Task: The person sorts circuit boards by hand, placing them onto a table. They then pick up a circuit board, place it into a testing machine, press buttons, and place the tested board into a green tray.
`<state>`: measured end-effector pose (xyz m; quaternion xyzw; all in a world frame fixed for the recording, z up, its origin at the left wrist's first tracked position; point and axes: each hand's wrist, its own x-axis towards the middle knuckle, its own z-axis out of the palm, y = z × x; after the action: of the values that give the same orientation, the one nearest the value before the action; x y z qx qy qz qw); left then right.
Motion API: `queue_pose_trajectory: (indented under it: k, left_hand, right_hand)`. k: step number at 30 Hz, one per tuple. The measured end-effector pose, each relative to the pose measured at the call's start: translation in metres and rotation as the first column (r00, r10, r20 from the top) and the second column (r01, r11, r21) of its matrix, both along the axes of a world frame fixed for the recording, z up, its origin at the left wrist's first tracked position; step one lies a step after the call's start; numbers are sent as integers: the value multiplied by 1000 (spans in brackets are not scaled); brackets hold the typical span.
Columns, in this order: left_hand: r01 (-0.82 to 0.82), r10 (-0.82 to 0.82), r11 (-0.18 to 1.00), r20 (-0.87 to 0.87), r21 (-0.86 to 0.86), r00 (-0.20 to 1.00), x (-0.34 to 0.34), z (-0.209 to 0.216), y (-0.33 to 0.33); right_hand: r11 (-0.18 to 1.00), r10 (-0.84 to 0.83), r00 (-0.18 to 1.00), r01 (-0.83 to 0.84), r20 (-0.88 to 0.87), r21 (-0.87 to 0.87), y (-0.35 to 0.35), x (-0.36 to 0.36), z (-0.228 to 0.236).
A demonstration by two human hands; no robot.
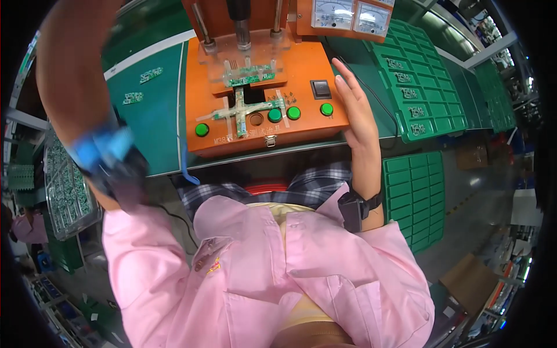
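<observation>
My left arm rises along the left side, its hand (81,52) blurred and running up to the top edge. Its fingers do not show, so what they hold or touch cannot be made out. My right hand (361,110) is open, fingers stretched out, against the right side of an orange test fixture (313,64). In that fixture a green circuit board (252,75) lies beneath a clear pressing plate (212,58), below a black and metal plunger (241,26). Taped green strips form a cross (240,107) on the front. Nearby sit green push buttons (293,113) and a black rocker switch (320,89).
Two small boards (151,75) lie on the green mat (156,127) at left. Right stands a green compartment tray (444,110) with several boards; another green tray (415,197) is lower. Panel meters (333,13) stand behind. A blue strap (184,165) hangs at the front edge.
</observation>
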<state>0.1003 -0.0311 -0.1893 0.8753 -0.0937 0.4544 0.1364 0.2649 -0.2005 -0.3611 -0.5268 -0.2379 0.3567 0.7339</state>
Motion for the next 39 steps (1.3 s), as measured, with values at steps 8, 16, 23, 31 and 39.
queue_pose_trajectory:
  k: [8, 16, 23, 31, 39]
  left_hand:
    - [10, -12, 985, 6, 172, 1000, -1, -55, -33]
    - [38, 105, 829, 222, -558, 969, -72, -133, -6]
    - [-186, 246, 543, -57, -819, 968, -88, -162, -9]
    - [-2, 93, 253, 22, -967, 995, -51, -179, -44]
    - [20, 65, 218, 34, -976, 997, -53, -183, -40]
  right_hand:
    - [989, 137, 966, -119, 221, -93, 2, 11, 0]
    - [860, -128, -79, 487, 989, 150, -18, -38, 9]
    - [934, 41, -273, 352, 961, 60, -21, -80, -42]
    - [916, -53, -214, 378, 975, 133, -13, -85, -52]
    - [932, -28, -107, 356, 994, 65, -19, -86, -26]
